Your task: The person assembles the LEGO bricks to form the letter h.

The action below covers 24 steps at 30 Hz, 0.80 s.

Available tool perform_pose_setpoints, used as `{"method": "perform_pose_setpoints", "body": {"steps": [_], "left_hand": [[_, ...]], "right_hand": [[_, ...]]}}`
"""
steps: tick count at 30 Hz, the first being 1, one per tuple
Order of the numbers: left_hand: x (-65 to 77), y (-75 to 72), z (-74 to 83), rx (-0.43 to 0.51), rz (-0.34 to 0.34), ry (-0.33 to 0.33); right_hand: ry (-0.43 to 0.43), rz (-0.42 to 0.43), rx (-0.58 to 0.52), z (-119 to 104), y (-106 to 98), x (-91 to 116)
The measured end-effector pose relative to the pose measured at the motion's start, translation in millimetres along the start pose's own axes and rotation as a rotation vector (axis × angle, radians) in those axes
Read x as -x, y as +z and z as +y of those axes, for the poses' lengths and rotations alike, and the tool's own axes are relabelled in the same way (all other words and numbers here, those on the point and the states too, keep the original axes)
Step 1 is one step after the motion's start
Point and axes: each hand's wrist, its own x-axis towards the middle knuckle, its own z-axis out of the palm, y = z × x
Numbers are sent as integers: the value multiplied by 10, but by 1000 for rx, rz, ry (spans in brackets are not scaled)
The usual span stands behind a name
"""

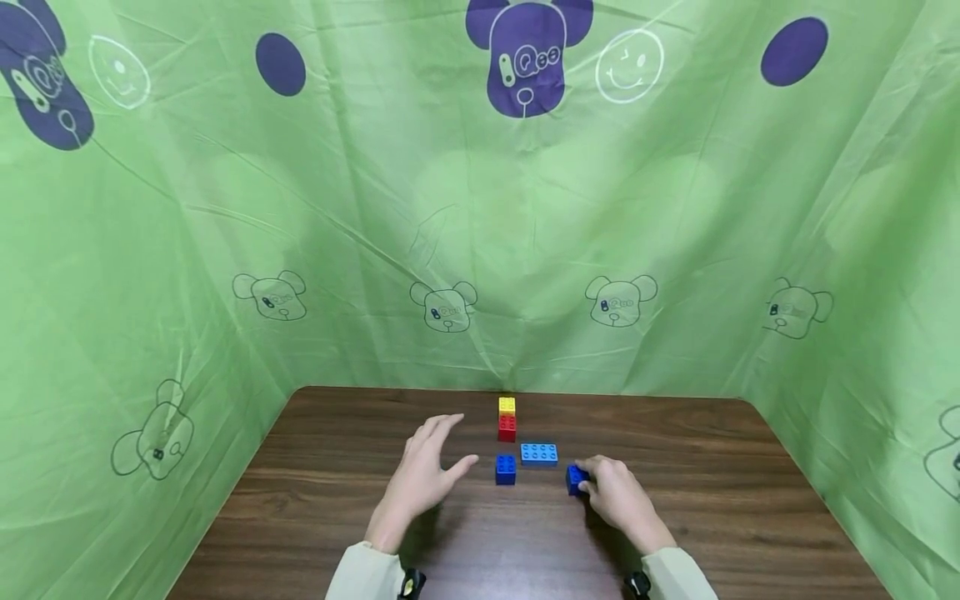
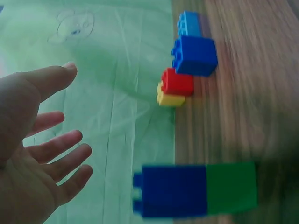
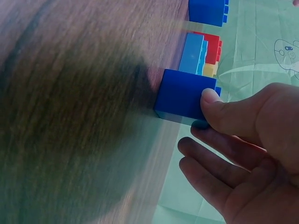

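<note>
At the right, my right hand (image 1: 618,497) pinches a dark blue building brick (image 3: 184,95) between thumb and index finger, low over the table. Its other fingers are loosely bent beneath in the right wrist view. My left hand (image 1: 422,477) is held with fingers spread, touching nothing. Between the hands stand another dark blue brick (image 1: 506,470) and a long light blue brick (image 1: 539,454). Behind them are a red brick (image 1: 507,428) and a yellow brick (image 1: 507,406). The left wrist view also has a dark blue brick (image 2: 175,191) joined to a green brick (image 2: 231,187), unseen in the head view.
The bricks are on a dark wooden table (image 1: 315,442). Green cloth (image 1: 525,208) with printed bear heads hangs close behind the table's back edge and along both sides.
</note>
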Motion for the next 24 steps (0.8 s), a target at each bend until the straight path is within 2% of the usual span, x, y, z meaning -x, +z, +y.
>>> {"method": "perform_pose_setpoints", "body": {"steps": [6,12,24], "left_hand": [[-139,137,182,11,-102,10],[-183,314,292,17,-193,-11],[-136,634,230,-40,-256,-47]], "right_hand": [[3,-16,-9,6,4,-13],[10,-31,-7,7,-5,-26],[8,-24,-6,23,2,-15]]}}
